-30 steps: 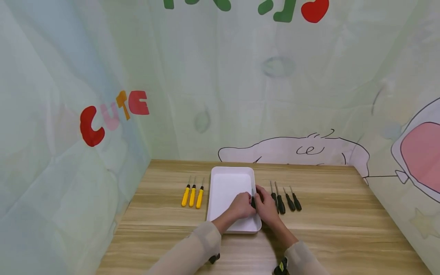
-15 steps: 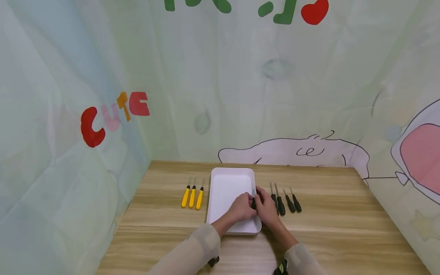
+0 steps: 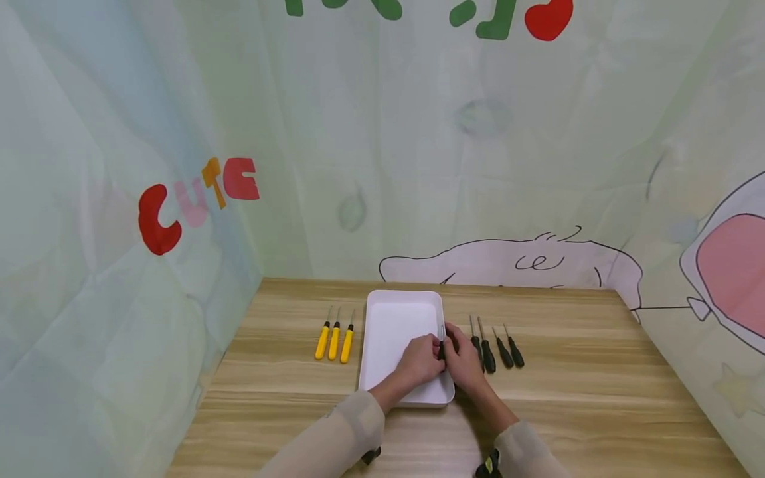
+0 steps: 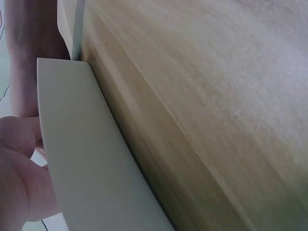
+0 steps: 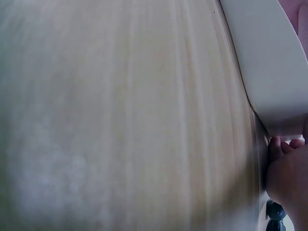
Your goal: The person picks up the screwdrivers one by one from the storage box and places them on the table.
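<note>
A small screwdriver (image 3: 441, 350) with a black handle stands, tip pointing away, between my two hands, over the right side of the white tray (image 3: 397, 318). My left hand (image 3: 420, 358) reaches across the tray and pinches the handle from the left with curled fingers. From the right, my right hand (image 3: 465, 358) curls at the tray's right rim, thumb side against the handle; its fingers partly hide the tool. In the left wrist view, the left fingers (image 4: 24, 178) show behind the tray wall. Curled right fingertips (image 5: 288, 144) sit close to the tray's outer wall in the right wrist view.
Three yellow-handled screwdrivers (image 3: 335, 342) lie side by side left of the tray. Several black-handled screwdrivers (image 3: 502, 352) lie in a row to its right, the nearest partly behind the right hand. Printed cloth (image 3: 335, 166) encloses the wooden table (image 3: 574, 372) at back and sides.
Both hands keep their places at the tray's right rim. The screwdriver between them has shifted very slightly to the right, and its tip is a bit lower.
</note>
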Tool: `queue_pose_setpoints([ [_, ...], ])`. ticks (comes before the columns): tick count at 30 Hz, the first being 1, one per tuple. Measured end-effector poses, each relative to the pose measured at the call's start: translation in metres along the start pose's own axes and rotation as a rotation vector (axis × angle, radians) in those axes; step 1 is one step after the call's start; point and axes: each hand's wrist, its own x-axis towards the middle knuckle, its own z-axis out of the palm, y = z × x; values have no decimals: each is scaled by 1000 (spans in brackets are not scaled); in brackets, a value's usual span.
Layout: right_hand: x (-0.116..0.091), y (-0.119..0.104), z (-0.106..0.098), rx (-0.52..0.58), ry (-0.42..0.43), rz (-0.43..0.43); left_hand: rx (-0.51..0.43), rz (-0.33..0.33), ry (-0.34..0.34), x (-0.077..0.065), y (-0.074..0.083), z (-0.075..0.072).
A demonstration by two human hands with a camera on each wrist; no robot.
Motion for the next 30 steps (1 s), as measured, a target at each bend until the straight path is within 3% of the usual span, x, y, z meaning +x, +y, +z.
queue_pose_setpoints([
  [7,-1,0,1,-1,-6,15,24,27,19,0,-1,2],
  [17,0,-5,1,-6,-4,8,-13,-11,32,-1,-4,-9],
  [25,-1,-3,2,-18,-6,2,-95,-8,14,-2,-11,-21],
  [30,-2,-3,1,-1,-6,11,-159,-44,6,-1,-17,-33],
])
